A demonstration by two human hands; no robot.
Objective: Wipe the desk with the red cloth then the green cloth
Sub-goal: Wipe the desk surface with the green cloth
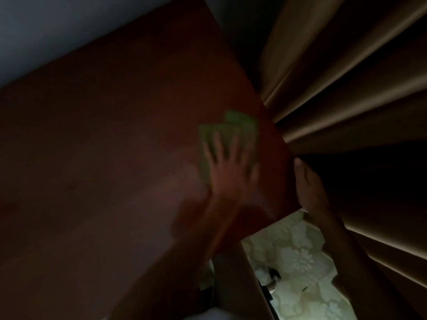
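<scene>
The left hand (227,168) lay flat with fingers spread on the green cloth (231,137), pressing it to the desk (104,158) near its right edge, while the right hand (308,188) rested against that edge, fingers straight, beside the brown curtain (346,77).

We are logging a green cloth (233,137) on a dark reddish-brown desk (111,146); a tan-brown curtain (335,65); a grey-blue wall (57,26); and a pale cream floor (298,255) carrying a flower pattern (dim light is muting every tone).
</scene>
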